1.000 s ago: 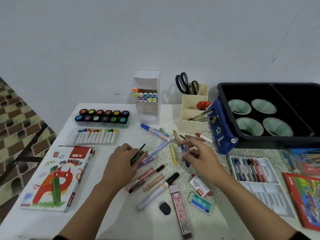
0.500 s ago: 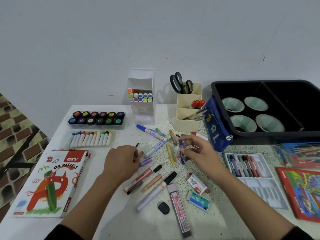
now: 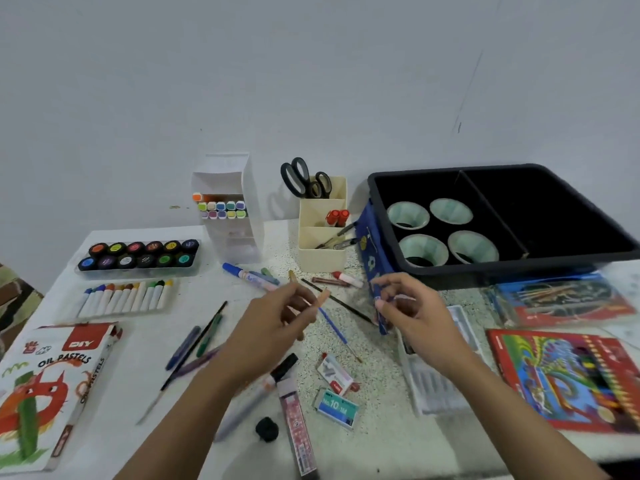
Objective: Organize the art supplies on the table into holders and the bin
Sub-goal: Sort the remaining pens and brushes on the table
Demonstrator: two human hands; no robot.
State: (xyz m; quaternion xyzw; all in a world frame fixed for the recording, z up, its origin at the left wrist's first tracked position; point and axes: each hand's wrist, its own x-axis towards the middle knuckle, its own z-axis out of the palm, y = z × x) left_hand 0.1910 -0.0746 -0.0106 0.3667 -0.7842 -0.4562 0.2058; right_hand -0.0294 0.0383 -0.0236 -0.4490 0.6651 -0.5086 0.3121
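Head view, looking down on a white desk (image 3: 117,431) strewn with art supplies.

Over the middle of the desk, lifted clear of it: the left hand (image 3: 273,327), with a peach stick (image 3: 323,296) pinched between thumb and fingers (image 3: 294,294), the stick's free end pointing up toward the far right. Just beside it, toward the right edge: the right hand (image 3: 412,317), curled at the knuckles, thumb meeting the fingertips (perhaps on something pale, but too blurred to tell).

Along the far edge, left to right:
- a white holder (image 3: 235,244) with markers (image 3: 223,209) stacked on one shelf;
- a cream holder (image 3: 320,261) with scissors (image 3: 304,178) upright in the back compartment;
- at the far right corner, a black bin (image 3: 519,268) with four cups (image 3: 408,214) in its left compartment.

Against the bin's left wall: a blue pouch (image 3: 372,251).

Down the left edge:
- paint pots (image 3: 138,254) near the far corner;
- a row of pastels (image 3: 128,296) just nearer;
- a pastel box (image 3: 52,382) at the near corner.

Loose on the desk:
- pens (image 3: 194,344) left of the left wrist;
- a blue marker (image 3: 249,273) near the white holder;
- a blue brush (image 3: 334,327) between the hands;
- a lead case (image 3: 298,420), an eraser (image 3: 266,427) and a staple box (image 3: 334,407) toward the near edge.

By the right edge: a red book (image 3: 571,379).
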